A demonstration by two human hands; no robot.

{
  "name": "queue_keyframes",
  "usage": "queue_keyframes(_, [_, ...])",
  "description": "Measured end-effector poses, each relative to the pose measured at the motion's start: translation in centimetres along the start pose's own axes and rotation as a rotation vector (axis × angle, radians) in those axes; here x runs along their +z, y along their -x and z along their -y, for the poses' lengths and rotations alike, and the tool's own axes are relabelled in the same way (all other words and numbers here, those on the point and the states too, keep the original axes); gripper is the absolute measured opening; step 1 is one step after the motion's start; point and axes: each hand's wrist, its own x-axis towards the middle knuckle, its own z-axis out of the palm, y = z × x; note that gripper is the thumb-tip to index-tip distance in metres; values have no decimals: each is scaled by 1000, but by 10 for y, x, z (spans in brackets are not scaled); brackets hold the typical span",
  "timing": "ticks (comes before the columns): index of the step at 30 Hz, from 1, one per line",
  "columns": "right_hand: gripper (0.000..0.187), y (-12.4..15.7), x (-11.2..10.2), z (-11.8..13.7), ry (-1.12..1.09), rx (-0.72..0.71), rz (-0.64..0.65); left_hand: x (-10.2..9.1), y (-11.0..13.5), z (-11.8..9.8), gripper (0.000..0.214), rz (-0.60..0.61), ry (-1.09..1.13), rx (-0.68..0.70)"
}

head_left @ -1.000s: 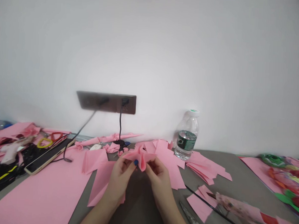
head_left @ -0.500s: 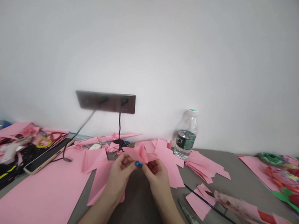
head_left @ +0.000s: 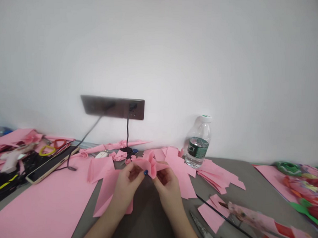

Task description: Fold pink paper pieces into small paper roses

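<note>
Over grey desk [head_left: 252, 173], hands [head_left: 127, 190] raised, pinching folded pink paper [head_left: 151, 166].

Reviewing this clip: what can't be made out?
In the head view:
Folded pink paper piece: inner folds hidden by the left hand and right hand.
Long steel blade: handle cut off by the bottom edge.
Printed pink sheet: blurred.
Multicoloured paper craft: cut off by the right edge.
</note>
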Motion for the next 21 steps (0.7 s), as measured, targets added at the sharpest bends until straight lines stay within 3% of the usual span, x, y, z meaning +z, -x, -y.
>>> queue_keyframes(7, [27,4,2,-2,204,-113,-27,0,2,7,15,2,-123,28])
queue_keyframes(15, [23,7,2,-11,482,-83,-68,11,5,19,21,-110,135,-82])
queue_keyframes(21, [20,9,-1,-8,594,-228,19,4,1,10,26,-30,87,-37])
